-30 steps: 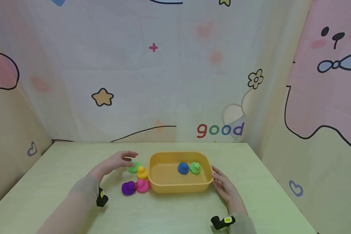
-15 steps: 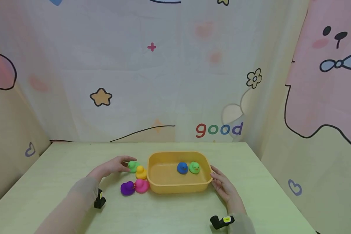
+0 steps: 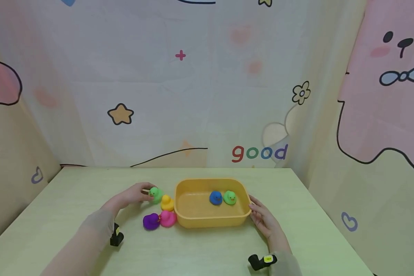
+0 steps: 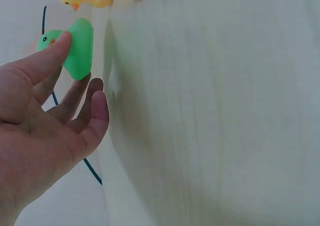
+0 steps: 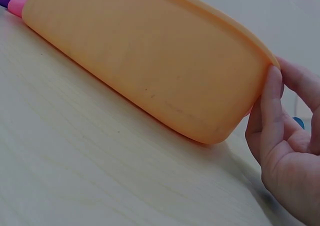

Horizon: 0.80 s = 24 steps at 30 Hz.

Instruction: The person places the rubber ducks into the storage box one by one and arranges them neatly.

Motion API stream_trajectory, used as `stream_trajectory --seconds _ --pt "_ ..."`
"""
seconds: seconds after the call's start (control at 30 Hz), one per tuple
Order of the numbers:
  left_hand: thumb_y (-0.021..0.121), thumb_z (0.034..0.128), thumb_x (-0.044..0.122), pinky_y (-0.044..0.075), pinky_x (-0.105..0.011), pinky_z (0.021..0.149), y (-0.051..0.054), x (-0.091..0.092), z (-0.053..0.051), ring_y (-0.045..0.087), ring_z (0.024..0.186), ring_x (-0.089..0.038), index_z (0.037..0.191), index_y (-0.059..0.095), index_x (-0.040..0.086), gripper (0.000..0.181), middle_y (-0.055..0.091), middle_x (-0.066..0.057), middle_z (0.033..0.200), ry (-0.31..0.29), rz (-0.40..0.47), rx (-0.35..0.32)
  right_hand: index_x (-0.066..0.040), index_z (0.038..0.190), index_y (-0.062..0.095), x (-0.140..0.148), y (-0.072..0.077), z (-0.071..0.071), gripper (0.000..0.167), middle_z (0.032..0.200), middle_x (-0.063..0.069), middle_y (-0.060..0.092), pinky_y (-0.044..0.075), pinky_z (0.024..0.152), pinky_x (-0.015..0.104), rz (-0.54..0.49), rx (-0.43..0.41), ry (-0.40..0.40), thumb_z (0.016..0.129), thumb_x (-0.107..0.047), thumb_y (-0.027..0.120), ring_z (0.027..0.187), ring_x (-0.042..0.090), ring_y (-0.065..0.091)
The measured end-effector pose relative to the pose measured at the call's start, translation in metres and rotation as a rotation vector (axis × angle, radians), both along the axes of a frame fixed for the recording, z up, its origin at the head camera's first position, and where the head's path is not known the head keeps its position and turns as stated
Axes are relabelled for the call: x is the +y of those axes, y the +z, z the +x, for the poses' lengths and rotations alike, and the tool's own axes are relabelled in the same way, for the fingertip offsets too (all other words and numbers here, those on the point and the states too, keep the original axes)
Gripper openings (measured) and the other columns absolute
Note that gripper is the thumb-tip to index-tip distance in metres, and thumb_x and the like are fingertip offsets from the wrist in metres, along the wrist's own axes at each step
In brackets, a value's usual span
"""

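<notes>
My left hand (image 3: 137, 193) pinches a green rubber duck (image 4: 80, 48) between thumb and fingers, at the left of a yellow plastic basin (image 3: 214, 222). In the left wrist view the duck is tilted and stands clear of the tabletop. Beside it, a yellow duck (image 3: 167, 203) sits against the basin's left side. Nearer to me are a pink duck (image 3: 168, 219) and a purple duck (image 3: 151, 222), touching each other. My right hand (image 3: 266, 220) holds the basin's right end at the rim, fingers bent against it in the right wrist view.
Inside the basin, toward its right, a blue duck (image 3: 216, 198) and another green duck (image 3: 230, 197) sit side by side. The pale wooden table (image 3: 193, 253) ends at a printed curtain (image 3: 158, 96) behind. Small black wrist cameras (image 3: 262, 262) are worn on both arms.
My left hand has come down onto the green duck, gripped it and drawn it slightly left and up, away from the yellow duck. The right hand and basin have stayed in place.
</notes>
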<state>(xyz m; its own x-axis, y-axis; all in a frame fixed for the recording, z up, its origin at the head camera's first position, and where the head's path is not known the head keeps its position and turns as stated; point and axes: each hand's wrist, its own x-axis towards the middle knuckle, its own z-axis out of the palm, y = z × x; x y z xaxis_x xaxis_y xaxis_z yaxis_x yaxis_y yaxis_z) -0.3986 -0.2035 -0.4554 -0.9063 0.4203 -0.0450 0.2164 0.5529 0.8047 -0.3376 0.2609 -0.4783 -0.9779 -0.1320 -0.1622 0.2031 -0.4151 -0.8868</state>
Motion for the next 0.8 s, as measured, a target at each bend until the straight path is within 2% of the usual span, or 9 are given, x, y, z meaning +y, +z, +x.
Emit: stream_trajectory --seconds 0.2,0.4,0.6,0.7,0.8 --pt "0.066 0.0927 0.017 0.054 -0.041 0.09 0.005 -0.004 0.007 0.057 0.116 -0.037 0.134 0.046 -0.009 0.053 0.047 -0.033 0.138 0.104 0.084 -0.023 -0.007 0.147 0.031 0.002 -0.001 0.0 0.051 0.107 -0.003 0.061 0.052 0.077 0.01 -0.008 -0.01 -0.004 0.099 0.003 0.044 0.084 0.001 0.062" --pt "0.064 0.0943 0.016 0.053 -0.04 0.097 0.008 -0.004 0.014 0.061 0.111 -0.033 0.14 0.034 -0.013 0.062 0.041 -0.038 0.138 0.201 0.225 -0.083 -0.009 0.142 0.038 0.001 -0.001 0.001 0.045 0.106 -0.002 0.061 0.052 0.075 0.01 -0.011 -0.018 -0.021 0.099 0.002 0.045 0.082 0.002 0.062" --pt "0.059 0.0956 0.003 0.048 -0.035 0.102 0.007 -0.006 0.018 0.064 0.105 -0.015 0.145 0.02 -0.015 0.066 0.042 -0.034 0.135 0.214 0.452 -0.182 -0.007 0.15 0.028 0.001 0.0 0.001 0.054 0.108 -0.003 0.061 0.052 0.076 0.01 -0.021 -0.028 -0.017 0.099 0.002 0.045 0.085 0.002 0.062" --pt "0.058 0.0956 0.001 0.05 -0.03 0.1 0.004 -0.006 0.019 0.065 0.1 -0.009 0.146 0.019 -0.015 0.066 0.046 -0.029 0.133 0.224 0.515 -0.205 -0.005 0.152 0.025 0.0 0.0 0.001 0.057 0.108 -0.003 0.061 0.052 0.076 0.01 -0.022 -0.023 -0.017 0.099 0.002 0.046 0.085 0.002 0.062" --pt "0.058 0.0956 0.001 0.053 -0.024 0.094 0.0 -0.007 0.021 0.064 0.096 -0.006 0.147 0.018 -0.016 0.067 0.051 -0.023 0.127 0.234 0.544 -0.212 -0.006 0.15 0.029 0.0 -0.001 0.0 0.055 0.109 -0.003 0.06 0.052 0.076 0.01 -0.023 -0.017 -0.018 0.099 0.001 0.047 0.085 0.002 0.062"
